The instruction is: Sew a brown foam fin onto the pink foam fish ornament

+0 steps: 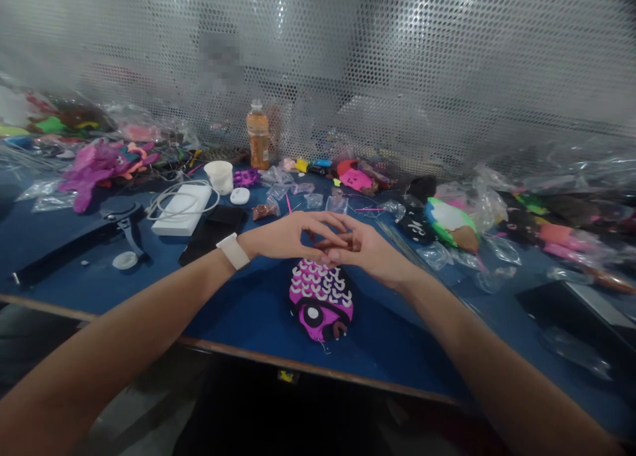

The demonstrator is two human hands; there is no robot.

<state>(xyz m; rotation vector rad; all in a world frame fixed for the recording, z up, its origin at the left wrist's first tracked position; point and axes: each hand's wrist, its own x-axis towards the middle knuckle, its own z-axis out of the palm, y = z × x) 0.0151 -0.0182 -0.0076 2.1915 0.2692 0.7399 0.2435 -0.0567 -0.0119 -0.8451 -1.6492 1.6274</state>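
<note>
Two hands, the left hand (283, 236) wearing a white wristband (233, 251) and the right hand (373, 247), are meeting at the fingertips above a blue table (238, 313); whether they are pinching something small, I cannot tell. Just beneath them, a magenta fish-like figure (322, 287) with white crescent scales is lying near the front edge. Farther back, an amber drink bottle (258, 138) is standing near a white cup (219, 176).

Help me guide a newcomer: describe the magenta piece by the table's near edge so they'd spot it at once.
Find the blue table, then the middle of its near edge. In view just below the left hand and right hand lies a rounded magenta piece. Unlike the green-and-white piece to its right, it bears rows of white crescents and a white disc ringed in black.
</note>
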